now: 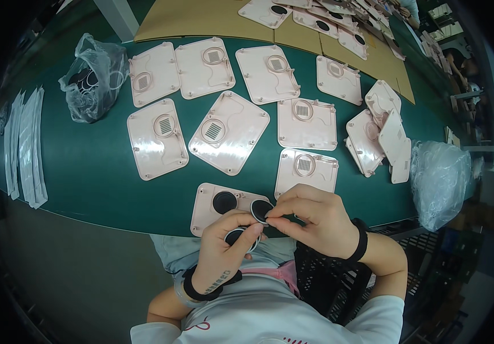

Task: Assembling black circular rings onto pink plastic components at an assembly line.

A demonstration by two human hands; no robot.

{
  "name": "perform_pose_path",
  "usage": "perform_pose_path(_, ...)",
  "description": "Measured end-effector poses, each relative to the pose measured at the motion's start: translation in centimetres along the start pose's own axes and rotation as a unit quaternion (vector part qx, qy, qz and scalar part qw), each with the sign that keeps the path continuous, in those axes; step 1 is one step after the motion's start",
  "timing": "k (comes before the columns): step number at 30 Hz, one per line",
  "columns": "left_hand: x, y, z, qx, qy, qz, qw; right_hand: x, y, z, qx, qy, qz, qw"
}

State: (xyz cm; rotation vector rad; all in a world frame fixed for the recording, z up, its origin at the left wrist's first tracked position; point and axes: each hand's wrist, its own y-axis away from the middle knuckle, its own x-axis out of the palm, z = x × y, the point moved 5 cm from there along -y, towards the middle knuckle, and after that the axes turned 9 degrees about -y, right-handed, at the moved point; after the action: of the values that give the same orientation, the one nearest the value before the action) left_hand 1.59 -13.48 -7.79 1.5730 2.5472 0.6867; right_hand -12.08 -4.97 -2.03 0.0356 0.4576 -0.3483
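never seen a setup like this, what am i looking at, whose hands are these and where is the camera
There is no machine here: these are a person's own bare left hand and right hand. The single picture comes from a wide fisheye camera on that person's head, looking down, so straight edges bend near the rim.

On the dark green tabletop lie pale pink plastic panels with round slotted grilles, a clear plastic bag with dark round pieces inside and another clear bag.

The left hand holds round flat black discs with white rims; the right fingertips are at the edge of the upper one.
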Motion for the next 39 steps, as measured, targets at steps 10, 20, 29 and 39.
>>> perform_pose_path(10,0.2,-0.2,-0.1,0.000,-0.001,-0.006,1.000,0.2,0.3,0.2,-0.028,0.036,-0.003,0.999)
perform_pose_path(20,0.2,-0.5,0.8,-0.025,0.031,-0.014,0.999,0.8,0.8,1.1,-0.097,0.125,-0.023,0.987)
perform_pose_path(29,0.4,-0.3,0.3,0.067,-0.038,-0.075,0.994,0.8,0.8,0.9,-0.048,0.094,-0.043,0.993)
perform_pose_path(39,0.6,-0.3,-0.1,0.161,-0.153,-0.108,0.969,0.7,0.8,0.6,-0.029,0.059,-0.048,0.997)
